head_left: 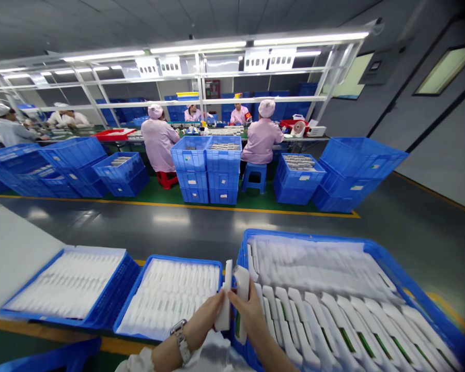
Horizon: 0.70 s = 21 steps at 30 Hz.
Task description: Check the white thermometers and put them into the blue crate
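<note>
My left hand [214, 308], with a watch on its wrist, is closed around a long white plastic handheld device [225, 312]. In my right hand [252, 310] is a second white plastic handheld device [241, 281], which has a greenish window low on its side. Both devices stand nearly upright, side by side, close together. Just to the right, a large blue crate [302, 236] holds rows of similar white devices [343, 330], several with green windows. A translucent sheet covers its far row. My fingers partly hide both held pieces.
To the left stand a blue crate [169, 257] and a stack of blue crates [114, 292], both filled with white pieces. Across the grey aisle [170, 222], people in pink [158, 139] sit at a workbench behind stacked blue bins [191, 178]. A white panel [15, 258] borders the left.
</note>
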Motion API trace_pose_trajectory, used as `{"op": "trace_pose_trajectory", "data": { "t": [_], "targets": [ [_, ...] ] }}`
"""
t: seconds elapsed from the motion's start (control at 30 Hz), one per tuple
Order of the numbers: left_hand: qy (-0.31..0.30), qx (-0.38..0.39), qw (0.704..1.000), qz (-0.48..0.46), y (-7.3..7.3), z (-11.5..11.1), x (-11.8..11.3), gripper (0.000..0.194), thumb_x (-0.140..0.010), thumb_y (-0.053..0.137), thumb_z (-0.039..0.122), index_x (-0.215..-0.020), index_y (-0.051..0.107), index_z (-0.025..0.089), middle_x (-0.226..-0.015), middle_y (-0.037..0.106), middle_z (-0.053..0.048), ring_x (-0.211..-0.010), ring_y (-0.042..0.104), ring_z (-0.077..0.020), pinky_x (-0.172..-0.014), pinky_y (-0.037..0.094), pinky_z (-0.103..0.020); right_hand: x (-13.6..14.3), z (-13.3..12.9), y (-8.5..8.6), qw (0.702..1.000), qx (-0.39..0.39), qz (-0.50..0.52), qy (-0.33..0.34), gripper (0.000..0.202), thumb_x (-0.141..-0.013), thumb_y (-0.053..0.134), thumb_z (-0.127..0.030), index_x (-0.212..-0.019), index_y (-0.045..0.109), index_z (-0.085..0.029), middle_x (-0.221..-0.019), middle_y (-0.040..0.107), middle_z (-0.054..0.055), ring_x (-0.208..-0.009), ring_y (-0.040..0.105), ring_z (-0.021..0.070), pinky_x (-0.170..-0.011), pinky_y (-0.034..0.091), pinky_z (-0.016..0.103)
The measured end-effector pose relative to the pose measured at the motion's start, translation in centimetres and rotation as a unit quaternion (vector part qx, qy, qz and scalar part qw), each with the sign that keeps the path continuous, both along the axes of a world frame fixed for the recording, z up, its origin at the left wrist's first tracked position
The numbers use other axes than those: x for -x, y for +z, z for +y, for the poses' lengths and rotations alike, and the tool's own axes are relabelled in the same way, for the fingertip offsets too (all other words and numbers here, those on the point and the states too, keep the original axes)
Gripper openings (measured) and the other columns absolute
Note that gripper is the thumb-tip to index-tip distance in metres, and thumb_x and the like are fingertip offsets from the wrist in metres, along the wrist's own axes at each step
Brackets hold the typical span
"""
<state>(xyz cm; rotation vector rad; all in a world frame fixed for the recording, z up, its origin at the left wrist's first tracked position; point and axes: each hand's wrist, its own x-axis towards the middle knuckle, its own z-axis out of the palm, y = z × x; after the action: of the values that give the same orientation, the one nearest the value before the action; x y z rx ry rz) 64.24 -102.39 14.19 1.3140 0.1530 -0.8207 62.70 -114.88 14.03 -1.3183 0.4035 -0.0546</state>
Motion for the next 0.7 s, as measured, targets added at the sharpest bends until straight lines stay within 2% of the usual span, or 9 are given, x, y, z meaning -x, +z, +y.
{"op": "trace_pose_trajectory", "data": {
  "t": [0.07,0.13,0.23,0.3,0.4,0.5,0.63,0.7],
  "targets": [
    [-0.014,0.037,0.999,0.012,0.2,0.1,0.1,0.055,-0.074,0.052,0.056,-0.114,0.053,0.019,-0.074,0.057,-0.003,-0.058,0.049,-0.0104,-0.047,0.032,-0.02,-0.1,-0.2,0.4,0.999,-0.034,-0.007,0.001,0.066,-0.062,0.074,-0.031,-0.119,0.042,-0.017,-0.084,0.064,0.002,-0.081,0.062,0.0229,-0.073,0.05,0.033],
    [-0.019,0.096,0.993,0.059,0.5,0.4,0.2,0.049,-0.074,0.059,0.042,-0.118,0.048,0.023,-0.081,0.056,-0.002,-0.066,0.054,-0.0119,-0.055,0.039,-0.021,-0.1,-0.5,0.8,0.998,-0.064,-0.017,0.008,0.059,-0.062,0.073,-0.029,-0.113,0.046,-0.018,-0.085,0.065,0.002,-0.082,0.062,0.0224,-0.074,0.05,0.033],
    [-0.003,0.165,0.981,0.099,0.6,1.0,0.1,0.059,-0.065,0.062,0.019,-0.119,0.041,0.028,-0.091,0.055,-0.001,-0.08,0.06,-0.0165,-0.064,0.042,-0.024,-0.2,-0.9,1.1,0.997,-0.083,-0.01,-0.001,0.052,-0.06,0.075,-0.027,-0.105,0.05,-0.019,-0.085,0.065,0.003,-0.082,0.062,0.0223,-0.07,0.05,0.031],
    [0.023,0.169,0.981,0.095,0.6,1.3,0.0,0.065,-0.062,0.062,0.013,-0.119,0.036,0.028,-0.099,0.055,-0.003,-0.086,0.061,-0.0196,-0.064,0.042,-0.025,-0.2,-1.1,1.0,0.995,-0.095,0.007,-0.017,0.044,-0.062,0.075,-0.028,-0.098,0.053,-0.018,-0.084,0.065,0.003,-0.084,0.062,0.0226,-0.067,0.05,0.029],
    [0.061,0.151,0.986,0.045,0.6,1.5,-0.2,0.064,-0.064,0.064,0.014,-0.118,0.034,0.028,-0.112,0.053,-0.007,-0.094,0.059,-0.0203,-0.073,0.042,-0.027,-0.3,-0.9,0.7,0.991,-0.125,0.019,-0.032,0.033,-0.067,0.07,-0.034,-0.091,0.055,-0.018,-0.087,0.065,0.005,-0.091,0.061,0.0226,-0.071,0.049,0.029],
    [0.069,0.131,0.988,-0.042,0.6,1.2,-0.2,0.062,-0.065,0.067,0.016,-0.119,0.038,0.027,-0.112,0.054,-0.007,-0.099,0.055,-0.0195,-0.084,0.04,-0.03,-0.5,-0.3,0.5,0.986,-0.16,0.013,-0.04,0.037,-0.067,0.069,-0.039,-0.094,0.056,-0.018,-0.091,0.065,0.006,-0.089,0.061,0.0226,-0.07,0.05,0.029],
    [0.016,0.098,0.984,-0.151,0.4,0.5,0.3,0.061,-0.069,0.066,0.021,-0.123,0.039,0.026,-0.124,0.049,-0.009,-0.109,0.049,-0.0234,-0.092,0.038,-0.034,-0.9,0.2,0.4,0.981,-0.182,0.016,-0.067,0.043,-0.068,0.068,-0.042,-0.102,0.054,-0.018,-0.08,0.064,0.004,-0.069,0.062,0.0201,-0.057,0.05,0.028],
    [-0.017,0.055,0.976,-0.21,0.3,0.4,0.6,0.056,-0.073,0.061,0.024,-0.125,0.039,0.025,-0.129,0.045,-0.01,-0.113,0.046,-0.0245,-0.095,0.037,-0.036,-1.1,0.1,0.3,0.979,-0.186,0.021,-0.085,0.047,-0.068,0.068,-0.041,-0.107,0.051,-0.021,-0.078,0.064,0.001,-0.066,0.062,0.0185,-0.056,0.05,0.027]
  ]
}}
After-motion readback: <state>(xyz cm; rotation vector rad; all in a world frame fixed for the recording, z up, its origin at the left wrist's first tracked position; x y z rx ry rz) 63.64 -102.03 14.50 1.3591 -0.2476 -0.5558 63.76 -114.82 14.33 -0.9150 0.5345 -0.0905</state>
